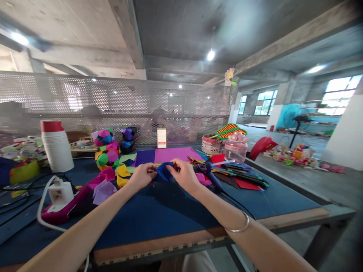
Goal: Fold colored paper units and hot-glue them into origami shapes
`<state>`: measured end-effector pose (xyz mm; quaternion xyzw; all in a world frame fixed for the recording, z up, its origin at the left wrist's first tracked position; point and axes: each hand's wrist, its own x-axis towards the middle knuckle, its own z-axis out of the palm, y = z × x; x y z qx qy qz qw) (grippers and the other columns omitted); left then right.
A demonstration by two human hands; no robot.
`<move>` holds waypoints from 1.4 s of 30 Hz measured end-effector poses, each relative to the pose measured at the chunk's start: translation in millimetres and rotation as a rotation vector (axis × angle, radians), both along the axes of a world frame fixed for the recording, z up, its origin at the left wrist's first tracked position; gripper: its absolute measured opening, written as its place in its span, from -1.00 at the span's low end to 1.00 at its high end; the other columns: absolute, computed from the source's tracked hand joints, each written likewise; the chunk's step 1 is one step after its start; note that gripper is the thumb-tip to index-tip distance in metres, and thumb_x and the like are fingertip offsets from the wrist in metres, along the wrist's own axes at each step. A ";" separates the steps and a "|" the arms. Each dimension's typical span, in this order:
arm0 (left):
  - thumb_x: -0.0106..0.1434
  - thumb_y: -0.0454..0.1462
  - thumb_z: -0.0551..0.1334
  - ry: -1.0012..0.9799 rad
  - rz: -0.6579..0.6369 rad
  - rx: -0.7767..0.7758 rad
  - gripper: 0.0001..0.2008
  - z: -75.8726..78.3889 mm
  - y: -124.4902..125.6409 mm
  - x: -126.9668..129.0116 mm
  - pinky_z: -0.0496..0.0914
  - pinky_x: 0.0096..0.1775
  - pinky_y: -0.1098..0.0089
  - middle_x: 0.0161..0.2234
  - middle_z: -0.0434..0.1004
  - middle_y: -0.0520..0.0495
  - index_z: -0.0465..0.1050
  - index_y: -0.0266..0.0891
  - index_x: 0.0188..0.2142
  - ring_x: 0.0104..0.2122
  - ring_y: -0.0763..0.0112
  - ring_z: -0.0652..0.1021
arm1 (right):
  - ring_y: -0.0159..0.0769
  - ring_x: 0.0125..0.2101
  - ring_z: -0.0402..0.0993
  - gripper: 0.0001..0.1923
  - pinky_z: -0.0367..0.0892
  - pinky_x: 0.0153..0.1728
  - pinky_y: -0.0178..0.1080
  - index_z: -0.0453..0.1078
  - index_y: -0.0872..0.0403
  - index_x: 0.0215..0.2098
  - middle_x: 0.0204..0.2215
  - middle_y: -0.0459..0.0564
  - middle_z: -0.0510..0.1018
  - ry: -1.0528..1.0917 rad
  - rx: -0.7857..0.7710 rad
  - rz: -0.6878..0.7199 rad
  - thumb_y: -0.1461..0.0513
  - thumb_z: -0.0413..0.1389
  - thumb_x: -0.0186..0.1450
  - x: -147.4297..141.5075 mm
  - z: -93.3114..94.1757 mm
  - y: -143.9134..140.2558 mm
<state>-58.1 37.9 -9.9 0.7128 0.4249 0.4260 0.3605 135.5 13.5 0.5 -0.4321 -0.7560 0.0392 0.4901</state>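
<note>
Both hands meet over the middle of the blue tabletop (170, 215), holding a folded piece of blue paper (164, 172) between them. The left hand (143, 176) pinches the paper's left edge, its fingers (151, 170) closed on it. The right hand (184, 174) grips the right side, fingers (172, 163) clamped on the top of the fold; a thin bracelet (238, 226) circles that wrist. Purple and magenta paper sheets (167, 155) lie just beyond the hands toward the far edge. A glue gun (211, 173) rests right of the right hand, beside dark and red sheets (241, 180). Folded paper balls (109, 149) cluster toward the far left, near a stack of white cups (56, 145). A white power adapter (60, 192) sits near the left edge.
</note>
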 end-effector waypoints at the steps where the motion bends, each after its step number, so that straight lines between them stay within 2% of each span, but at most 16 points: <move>1: 0.02 -0.18 0.24 -0.008 -0.028 -0.002 -0.70 0.0 -1.6 1.2 0.44 -0.52 0.40 -0.45 0.55 -0.05 0.46 -0.27 -0.25 -0.49 0.33 0.54 | -0.44 -0.59 0.24 -0.80 0.07 -0.51 -0.39 0.30 0.07 -0.46 -0.62 -0.17 0.35 -0.017 -0.009 0.003 0.12 0.07 0.24 -0.3 -1.4 0.4; 5: 0.04 -0.14 0.24 -0.041 -0.045 -0.003 -0.65 2.6 -6.4 4.9 0.46 -0.50 0.38 -0.39 0.55 -0.09 0.48 -0.33 -0.23 -0.47 0.33 0.53 | -0.42 -0.56 0.28 -0.85 0.08 -0.51 -0.39 0.31 0.06 -0.45 -0.60 -0.16 0.38 -0.083 -0.055 -0.032 0.16 0.12 0.19 -0.3 -6.6 2.8; 9: 0.09 -0.07 0.21 -0.062 -0.042 -0.016 -0.60 7.2 -10.1 9.1 0.42 -0.51 0.40 -0.46 0.48 -0.01 0.46 -0.32 -0.20 -0.56 0.43 0.46 | -0.41 -0.56 0.28 -0.87 0.07 -0.52 -0.39 0.31 0.06 -0.40 -0.59 -0.16 0.40 -0.098 -0.084 -0.062 0.17 0.13 0.17 0.5 -6.2 3.0; 15: 0.18 0.00 0.10 -0.132 -0.083 -0.107 -0.58 15.9 -21.8 15.4 0.39 -0.38 0.43 -0.40 0.48 -0.04 0.45 -0.31 -0.23 -0.44 0.42 0.48 | -0.41 -0.56 0.27 -0.88 0.06 -0.52 -0.38 0.28 0.05 -0.42 -0.58 -0.16 0.39 -0.103 -0.074 -0.084 0.18 0.12 0.17 0.7 -6.3 2.3; 20: 0.02 -0.11 0.29 0.043 -0.104 0.031 -0.52 16.3 -25.4 14.8 0.38 -0.22 0.39 -0.18 0.53 -0.13 0.42 -0.30 -0.08 -0.27 0.33 0.51 | -0.42 -0.57 0.26 -0.88 0.05 -0.53 -0.38 0.26 0.06 -0.42 -0.58 -0.15 0.40 -0.098 -0.064 -0.095 0.18 0.10 0.18 0.2 -8.0 2.6; 24: 0.00 -0.19 0.29 0.079 -0.081 0.085 -0.48 15.1 -23.7 14.7 0.37 -0.12 0.33 -0.16 0.55 -0.13 0.41 -0.30 -0.02 -0.18 0.26 0.52 | -0.42 -0.58 0.24 -0.85 0.03 -0.53 -0.38 0.25 0.06 -0.47 -0.60 -0.15 0.38 -0.093 -0.075 -0.120 0.18 0.10 0.19 -0.8 -6.7 2.8; 29: 0.05 -0.22 0.23 0.018 -0.111 0.072 -0.53 13.7 -23.1 15.9 0.40 -0.26 0.39 -0.23 0.56 -0.09 0.42 -0.31 -0.02 -0.29 0.33 0.52 | -0.45 -0.61 0.18 -0.75 -0.02 -0.55 -0.36 0.23 0.08 -0.57 -0.65 -0.16 0.32 -0.116 -0.108 -0.153 0.15 0.07 0.21 -2.0 -4.2 2.4; 36: 0.10 -0.19 0.20 -0.020 -0.029 0.133 -0.62 9.5 -18.0 14.9 0.29 -0.47 0.50 -0.51 0.47 0.03 0.47 -0.36 -0.13 -0.54 0.50 0.39 | -0.47 -0.62 0.10 -0.73 -0.07 -0.57 -0.37 0.24 0.10 -0.57 -0.67 -0.18 0.26 -0.137 -0.122 -0.045 0.15 0.03 0.24 -3.9 -5.4 -0.1; 42: 0.13 -0.19 0.18 -0.008 -0.024 0.187 -0.67 4.3 -10.7 11.2 0.32 -0.41 0.47 -0.42 0.54 -0.02 0.49 -0.34 -0.16 -0.47 0.44 0.45 | -0.45 -0.60 0.14 -0.71 -0.07 -0.56 -0.37 0.26 0.10 -0.56 -0.65 -0.15 0.32 -0.175 -0.127 -0.017 0.12 0.02 0.26 -4.3 -6.2 -1.3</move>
